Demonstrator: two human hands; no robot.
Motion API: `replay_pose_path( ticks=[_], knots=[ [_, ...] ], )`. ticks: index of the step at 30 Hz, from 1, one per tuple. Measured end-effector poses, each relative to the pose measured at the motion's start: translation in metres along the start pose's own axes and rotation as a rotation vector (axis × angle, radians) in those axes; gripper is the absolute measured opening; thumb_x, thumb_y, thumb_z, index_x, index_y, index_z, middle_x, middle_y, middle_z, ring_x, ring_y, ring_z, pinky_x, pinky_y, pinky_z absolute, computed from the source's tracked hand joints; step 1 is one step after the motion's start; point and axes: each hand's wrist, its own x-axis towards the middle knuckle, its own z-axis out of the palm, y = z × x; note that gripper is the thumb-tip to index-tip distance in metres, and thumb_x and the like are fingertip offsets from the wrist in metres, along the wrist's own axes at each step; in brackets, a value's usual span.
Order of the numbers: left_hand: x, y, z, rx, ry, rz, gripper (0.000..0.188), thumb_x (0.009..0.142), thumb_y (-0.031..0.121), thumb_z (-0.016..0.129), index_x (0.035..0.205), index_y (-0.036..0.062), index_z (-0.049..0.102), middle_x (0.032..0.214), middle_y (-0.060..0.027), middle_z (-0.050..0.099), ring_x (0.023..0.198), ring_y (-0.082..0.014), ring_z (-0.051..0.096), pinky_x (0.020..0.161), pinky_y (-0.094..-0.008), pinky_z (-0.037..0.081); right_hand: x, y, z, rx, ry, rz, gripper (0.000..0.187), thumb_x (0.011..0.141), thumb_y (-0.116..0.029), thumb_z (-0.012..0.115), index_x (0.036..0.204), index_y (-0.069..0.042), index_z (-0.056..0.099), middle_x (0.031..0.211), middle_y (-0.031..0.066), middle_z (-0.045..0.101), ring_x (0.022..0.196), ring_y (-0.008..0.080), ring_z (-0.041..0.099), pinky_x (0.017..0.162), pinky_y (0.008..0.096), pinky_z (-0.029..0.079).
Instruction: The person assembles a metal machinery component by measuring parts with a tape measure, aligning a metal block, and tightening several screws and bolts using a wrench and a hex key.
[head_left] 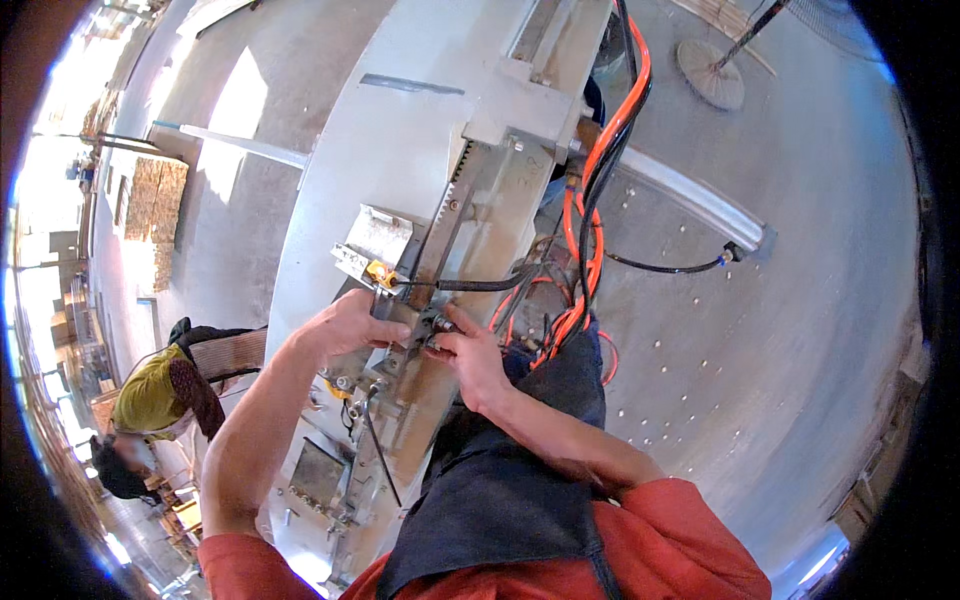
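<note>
My left hand is closed round a grey metal block on the machine's rail, its thumb pointing right. Close beside it, my right hand is closed, fingertips pinching a small dark bolt-like part at the block's right side; the fingers partly hide it. Just above my left hand sits a yellow sensor-like piece by a silver bracket. A toothed rack runs along the rail beyond the hands. Nearer me, a thin dark rod lies slanted across the machine.
Orange and black hoses hang along the machine's right side. A metal beam juts out to the right above the floor. Another person bends over at the left, below stacked wood. A fan's round base stands far right.
</note>
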Motion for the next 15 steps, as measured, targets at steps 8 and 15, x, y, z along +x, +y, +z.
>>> replay_pose_path(
  ticks=[8,15],
  knots=[
    [0.002,0.001,0.012,-0.014,0.049,0.063,0.041,0.079,0.024,0.082,0.105,-0.0053,0.071,0.089,-0.0094,0.072,0.082,-0.0153,0.064,0.076,-0.0331,0.052,-0.012,-0.008,0.018,0.099,0.061,-0.064,0.071,0.091,-0.01,0.071,0.151,0.005,0.035,0.127,0.0107,0.061,0.11,0.0177,0.06,0.098,0.032,0.05],
    [0.001,-0.006,0.01,0.045,0.117,0.059,0.039,0.078,0.024,0.082,0.104,-0.0042,0.072,0.088,-0.0112,0.073,0.082,-0.0144,0.064,0.077,-0.0346,0.052,-0.004,-0.012,0.041,-0.009,0.048,-0.144,0.077,0.083,-0.004,0.081,0.147,0.005,0.039,0.124,0.0084,0.063,0.103,0.0156,0.063,0.091,0.0292,0.052]
  ],
)
